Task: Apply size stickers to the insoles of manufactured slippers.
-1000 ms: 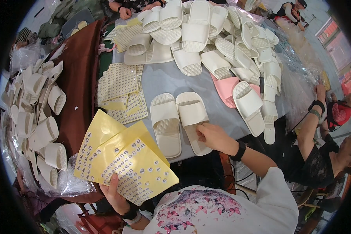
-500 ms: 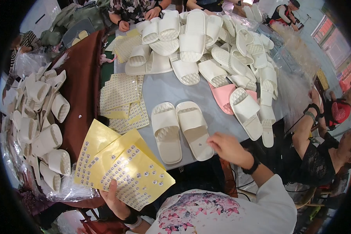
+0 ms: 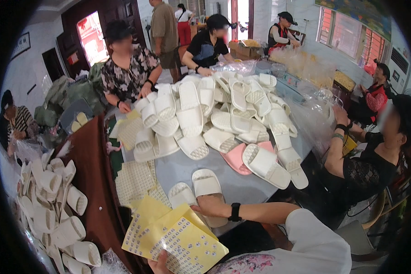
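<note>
Right hand (image 3: 211, 206) rests, fingers flat, on a pair of white slippers (image 3: 201, 194) at the near table edge. Left hand (image 3: 157, 265) grips yellow sticker sheets (image 3: 176, 237). Stickers apparently not yet applied; heap (image 3: 214, 114) remains.

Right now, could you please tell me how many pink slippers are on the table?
1: a single pink foam slipper lies at the near edge of the white slipper pile, partly under a white one; others may be buried.

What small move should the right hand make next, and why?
Probably peel one sticker from the yellow sticker sheets that the left hand holds. The right hand rests on the white slipper pair, right beside the sheets.
</note>
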{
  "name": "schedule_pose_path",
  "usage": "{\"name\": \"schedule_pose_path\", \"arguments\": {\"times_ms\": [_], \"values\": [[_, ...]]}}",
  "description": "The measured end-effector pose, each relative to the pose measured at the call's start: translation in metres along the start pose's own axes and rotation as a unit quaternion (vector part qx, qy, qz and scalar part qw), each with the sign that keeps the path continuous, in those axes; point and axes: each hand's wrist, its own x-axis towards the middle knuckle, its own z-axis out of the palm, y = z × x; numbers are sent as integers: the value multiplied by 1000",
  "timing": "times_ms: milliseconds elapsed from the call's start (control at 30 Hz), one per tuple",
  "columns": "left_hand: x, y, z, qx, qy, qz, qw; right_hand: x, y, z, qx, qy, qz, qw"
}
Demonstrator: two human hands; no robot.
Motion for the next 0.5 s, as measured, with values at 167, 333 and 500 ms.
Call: {"name": "schedule_pose_path", "arguments": {"times_ms": [167, 333, 500], "values": [[-1, 2, 3, -22, 41, -19, 999, 10, 7, 7, -26, 67, -8, 997], [3, 0, -2, 18, 54, 10, 998, -20, 27, -21, 62, 205, -73, 974], [10, -12, -6, 26, 67, 21, 997, -72, 48, -88, 160, 356, -60, 919]]}}
